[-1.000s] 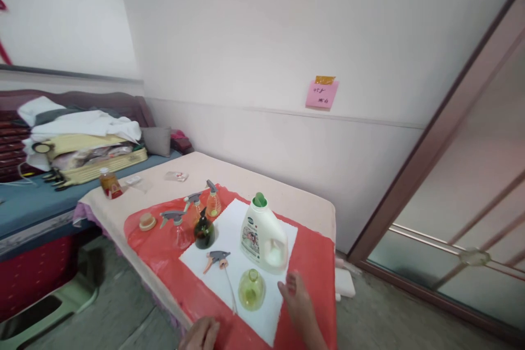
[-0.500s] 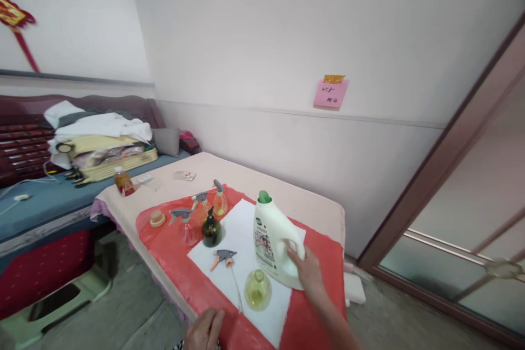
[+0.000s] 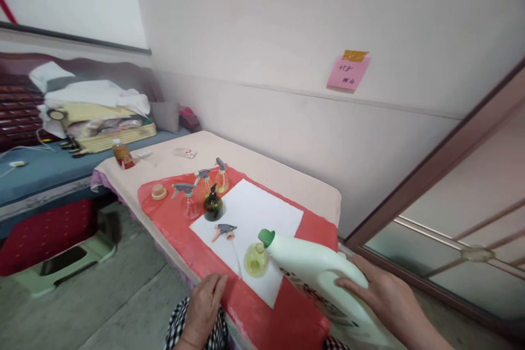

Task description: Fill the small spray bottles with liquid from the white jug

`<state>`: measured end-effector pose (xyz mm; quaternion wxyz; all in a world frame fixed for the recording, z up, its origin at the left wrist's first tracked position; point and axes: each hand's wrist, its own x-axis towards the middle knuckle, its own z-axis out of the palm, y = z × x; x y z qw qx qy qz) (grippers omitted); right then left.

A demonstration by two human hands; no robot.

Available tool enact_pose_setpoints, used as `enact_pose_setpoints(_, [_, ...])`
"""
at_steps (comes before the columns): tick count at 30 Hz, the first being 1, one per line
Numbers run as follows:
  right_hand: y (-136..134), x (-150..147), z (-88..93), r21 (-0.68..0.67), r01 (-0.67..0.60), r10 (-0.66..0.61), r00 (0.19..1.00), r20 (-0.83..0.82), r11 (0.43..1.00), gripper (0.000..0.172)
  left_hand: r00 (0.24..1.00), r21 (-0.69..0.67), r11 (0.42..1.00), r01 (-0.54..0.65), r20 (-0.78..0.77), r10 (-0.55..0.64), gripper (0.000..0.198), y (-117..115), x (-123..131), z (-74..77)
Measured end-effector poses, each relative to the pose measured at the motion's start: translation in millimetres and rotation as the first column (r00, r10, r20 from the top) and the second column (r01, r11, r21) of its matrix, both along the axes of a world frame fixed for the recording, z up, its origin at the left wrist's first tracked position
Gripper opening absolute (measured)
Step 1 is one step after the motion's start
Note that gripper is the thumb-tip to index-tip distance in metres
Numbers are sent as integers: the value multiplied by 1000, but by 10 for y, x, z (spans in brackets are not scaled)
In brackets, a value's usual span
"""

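Observation:
My right hand [image 3: 385,290] grips the handle of a pale green detergent jug [image 3: 315,257], which is tilted with its green spout to the left. The spout is over or just behind the neck of a yellow-green spray bottle body [image 3: 255,262] standing on a white sheet [image 3: 270,199]. I cannot make out any liquid between them. My left hand [image 3: 207,298] rests at the table's near edge, fingers loosely together, holding nothing visible. Left of the bottle body, a grey and orange trigger spray head [image 3: 225,231] lies on the sheet with its thin tube pointing toward me.
Behind are a dark green pump bottle [image 3: 213,205], a pink spray bottle [image 3: 187,202] and two more spray bottles. A red cloth [image 3: 164,213] covers part of the table. Farther left stand a small beige cap-like object [image 3: 159,191], an amber bottle [image 3: 123,156] and a red-seated stool [image 3: 49,235].
The jug has gone from upright to tilted, its spout lowered leftward to the bottle body's neck. My right hand has moved right with it. The camera view has shifted slightly.

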<state>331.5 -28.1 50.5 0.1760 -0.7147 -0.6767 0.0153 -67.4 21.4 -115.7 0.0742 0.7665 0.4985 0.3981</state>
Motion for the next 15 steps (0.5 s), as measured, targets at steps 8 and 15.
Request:
enact_pose_setpoints(8, [-211,54,30,72,-87,60,949,310,994,38,999,-75,997,-19,29,21,43,-15,53,77])
enact_pose_setpoints(15, [-202,-69,97,191,-269,131,836,533,944,42,998,-104,993,-53,27,56,45,-13,80,118])
